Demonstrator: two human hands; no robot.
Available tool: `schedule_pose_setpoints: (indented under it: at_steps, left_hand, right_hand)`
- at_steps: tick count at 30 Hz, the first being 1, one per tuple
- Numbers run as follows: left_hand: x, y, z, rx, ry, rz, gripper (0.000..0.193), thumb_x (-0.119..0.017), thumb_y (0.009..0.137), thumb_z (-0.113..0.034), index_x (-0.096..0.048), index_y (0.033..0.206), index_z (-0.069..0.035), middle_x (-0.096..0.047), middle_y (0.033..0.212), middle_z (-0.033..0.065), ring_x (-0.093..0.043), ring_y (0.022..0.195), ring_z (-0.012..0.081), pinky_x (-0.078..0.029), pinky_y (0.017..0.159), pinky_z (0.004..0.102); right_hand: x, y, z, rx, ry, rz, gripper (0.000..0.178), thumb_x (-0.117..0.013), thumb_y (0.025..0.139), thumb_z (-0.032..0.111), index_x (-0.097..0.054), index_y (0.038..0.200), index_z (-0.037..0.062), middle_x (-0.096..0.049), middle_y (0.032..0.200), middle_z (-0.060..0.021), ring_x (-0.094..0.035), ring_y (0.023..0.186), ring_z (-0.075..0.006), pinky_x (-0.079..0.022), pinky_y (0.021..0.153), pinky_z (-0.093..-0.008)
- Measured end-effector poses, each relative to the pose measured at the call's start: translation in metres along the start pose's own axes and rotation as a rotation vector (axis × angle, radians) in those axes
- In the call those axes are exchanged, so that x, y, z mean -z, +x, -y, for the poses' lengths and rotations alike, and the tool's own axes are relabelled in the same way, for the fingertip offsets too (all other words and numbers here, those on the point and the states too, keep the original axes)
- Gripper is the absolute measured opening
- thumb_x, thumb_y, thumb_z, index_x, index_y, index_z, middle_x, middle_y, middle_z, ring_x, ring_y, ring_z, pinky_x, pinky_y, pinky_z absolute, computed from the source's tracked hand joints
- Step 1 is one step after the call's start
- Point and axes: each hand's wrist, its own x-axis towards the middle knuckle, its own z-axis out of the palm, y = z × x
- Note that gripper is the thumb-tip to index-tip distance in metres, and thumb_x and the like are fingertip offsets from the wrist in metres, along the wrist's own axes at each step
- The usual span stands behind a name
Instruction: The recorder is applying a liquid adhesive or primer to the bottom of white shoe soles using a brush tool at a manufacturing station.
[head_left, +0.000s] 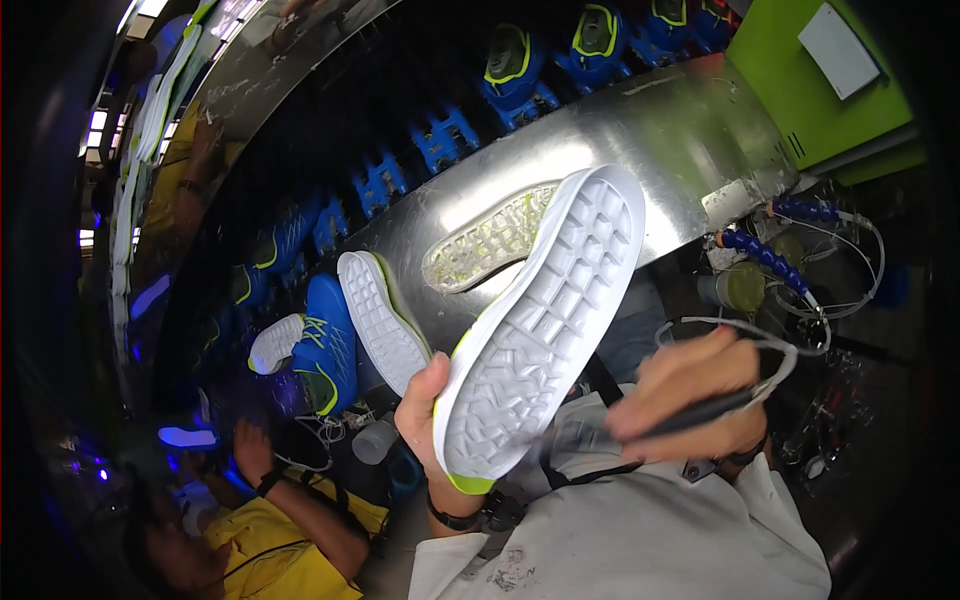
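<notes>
A white shoe sole (545,330) with a lime-green edge at its heel is tilted up in front of me. My left hand (420,415) grips it at the heel end, thumb over the rim, and its hollow, grid-patterned side faces me. Close to the sole's lower right, my right hand (690,385) is closed around a black-handled tool (697,412). Motion smears both the hand and the tool's tip, so I cannot make out the tip's kind. A thin clear tube loops by that hand.
On the metal bench (650,130) lie a worn sole-shaped piece (480,245) and another white sole (380,315), with a blue shoe (328,345) beside it. Blue shoes (512,65) stand on racks behind. Blue flexible hoses (765,258) are at right. A co-worker in yellow (285,540) sits left.
</notes>
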Motion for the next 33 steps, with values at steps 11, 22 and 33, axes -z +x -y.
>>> schedule_pose_setpoints:
  at_steps: [11,22,33]
  left_hand:
    - [0.02,0.008,-0.003,0.033,-0.349,0.371,0.084,-0.048,0.089,-0.042,-0.026,0.148,0.014,-0.037,0.149,0.0317,-0.046,0.134,0.0389,-0.036,0.113,0.0464]
    - [0.009,0.016,-0.016,-0.071,-0.129,0.303,0.087,-0.046,0.089,-0.047,-0.024,0.152,0.008,-0.037,0.15,0.0314,-0.045,0.133,0.0468,-0.041,0.105,0.0571]
    - [-0.023,-0.004,-0.006,-0.261,0.04,0.238,0.088,-0.045,0.082,-0.045,-0.023,0.155,0.0,-0.039,0.151,0.0244,-0.046,0.135,0.0385,-0.037,0.112,0.0496]
  right_hand:
    - [-0.059,0.034,0.015,-0.055,0.137,0.09,0.028,-0.083,0.073,-0.003,-0.073,0.099,-0.0061,-0.073,0.091,-0.0168,-0.072,0.078,-0.0207,-0.056,0.074,-0.0256]
    - [-0.058,0.042,0.013,-0.131,0.228,-0.005,0.018,-0.078,0.079,0.001,-0.074,0.096,-0.0047,-0.072,0.086,-0.0123,-0.068,0.077,-0.015,-0.051,0.067,-0.0242]
    - [-0.03,0.081,-0.002,-0.073,-0.036,-0.632,0.019,-0.076,0.08,0.0,-0.072,0.099,-0.0034,-0.073,0.09,-0.0095,-0.068,0.083,-0.013,-0.053,0.075,-0.026]
